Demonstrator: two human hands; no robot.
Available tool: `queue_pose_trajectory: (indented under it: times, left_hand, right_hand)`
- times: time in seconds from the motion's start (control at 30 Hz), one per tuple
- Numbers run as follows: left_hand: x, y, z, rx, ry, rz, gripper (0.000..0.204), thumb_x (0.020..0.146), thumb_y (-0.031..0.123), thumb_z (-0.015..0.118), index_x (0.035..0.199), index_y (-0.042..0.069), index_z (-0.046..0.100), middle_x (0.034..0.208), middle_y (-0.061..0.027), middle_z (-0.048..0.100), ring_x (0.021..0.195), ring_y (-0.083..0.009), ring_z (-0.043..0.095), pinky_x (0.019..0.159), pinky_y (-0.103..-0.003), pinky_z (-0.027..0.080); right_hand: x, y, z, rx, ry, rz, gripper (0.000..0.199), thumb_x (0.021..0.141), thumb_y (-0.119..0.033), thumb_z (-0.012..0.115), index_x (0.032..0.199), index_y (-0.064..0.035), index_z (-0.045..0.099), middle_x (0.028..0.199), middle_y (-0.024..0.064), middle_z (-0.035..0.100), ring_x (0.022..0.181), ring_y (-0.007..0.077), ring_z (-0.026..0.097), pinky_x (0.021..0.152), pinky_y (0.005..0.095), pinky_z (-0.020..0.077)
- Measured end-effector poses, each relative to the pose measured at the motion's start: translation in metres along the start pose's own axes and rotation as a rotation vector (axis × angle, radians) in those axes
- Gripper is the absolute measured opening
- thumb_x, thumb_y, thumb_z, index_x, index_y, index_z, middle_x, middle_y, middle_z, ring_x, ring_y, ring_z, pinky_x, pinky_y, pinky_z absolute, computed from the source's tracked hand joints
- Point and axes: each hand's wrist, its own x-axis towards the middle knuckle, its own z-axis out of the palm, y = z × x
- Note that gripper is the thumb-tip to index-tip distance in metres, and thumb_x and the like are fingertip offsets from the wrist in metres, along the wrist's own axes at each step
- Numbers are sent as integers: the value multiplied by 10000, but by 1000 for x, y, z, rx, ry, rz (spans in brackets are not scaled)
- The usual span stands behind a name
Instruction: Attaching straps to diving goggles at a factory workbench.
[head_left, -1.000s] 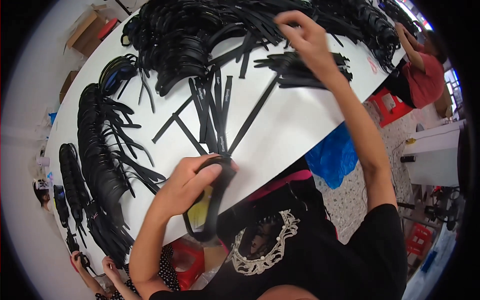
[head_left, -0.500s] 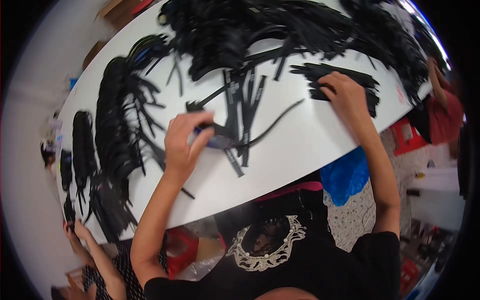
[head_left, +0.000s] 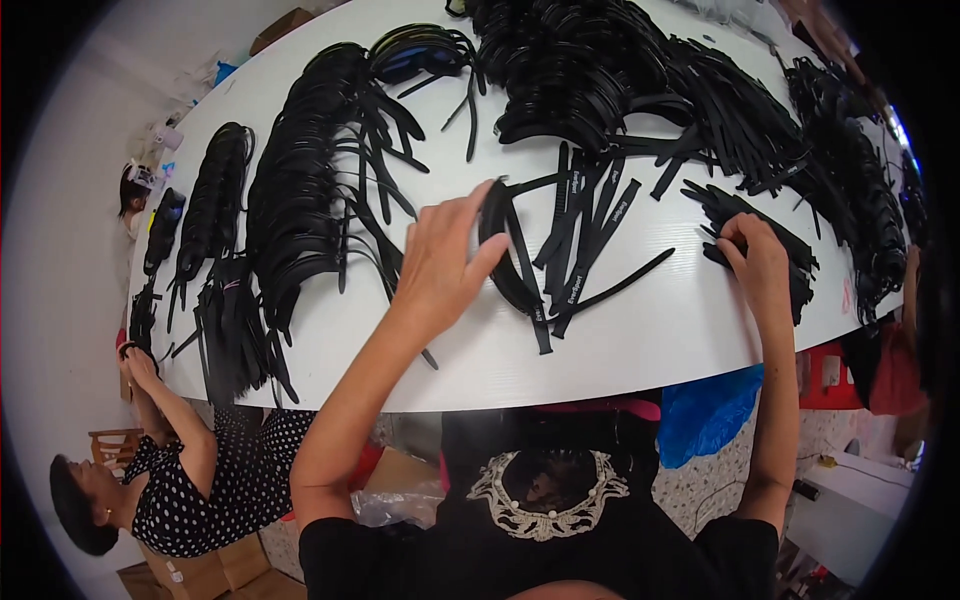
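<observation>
My left hand (head_left: pixel 445 250) has its thumb and fingers around the near edge of a pair of black goggles (head_left: pixel 507 262), which stand on edge over the white table. The goggles' far side faces away, and the fingertips are partly hidden behind them. Several flat black straps (head_left: pixel 603 225) with pale lettering lie fanned out just to their right. Further right, my right hand (head_left: pixel 757 255) rests on a small stack of black straps (head_left: pixel 790 248). Its thumb and fingers are pinched together at the stack's left end, on a strap there.
Rows of black goggles (head_left: pixel 305 180) line the table's left, and a large heap (head_left: pixel 570 75) fills the far middle. More straps (head_left: pixel 735 110) are piled at the far right. A blue plastic bag (head_left: pixel 710 415) hangs below the front edge. A person in a dotted garment (head_left: pixel 215 470) works at the left end.
The whole view has shifted, so the table sits further right and lower. The goggles in my left hand have turned more upright. My right hand stays at the stack of straps.
</observation>
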Motion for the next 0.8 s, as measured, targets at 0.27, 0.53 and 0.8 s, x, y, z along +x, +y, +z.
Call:
queue_pose_trajectory:
  times: [0.27,0.53,0.8]
  left_hand:
    - [-2,15,28,-919,55,-120,536,1035,266,479,1513,26,453,1397,-177,550,1264,-265,515,1093,-362,379]
    - [-20,41,25,-739,218,-36,564,1081,395,401,1488,13,483,1364,-136,530,1224,-202,536,1039,-311,423]
    - [-22,43,24,-729,312,51,604,1091,428,370,1488,-13,477,1360,-164,503,1242,-241,516,1074,-340,390]
  right_hand:
    - [25,-76,28,878,-95,85,170,975,-53,675,1114,45,687,852,7,658,767,84,635,751,215,509]
    - [33,-175,51,1387,-329,169,173,1024,-240,638,951,-83,635,851,7,672,578,16,524,480,149,323]
    - [20,-192,63,1509,-456,166,204,967,-267,702,903,-98,607,773,8,656,597,24,558,491,140,356]
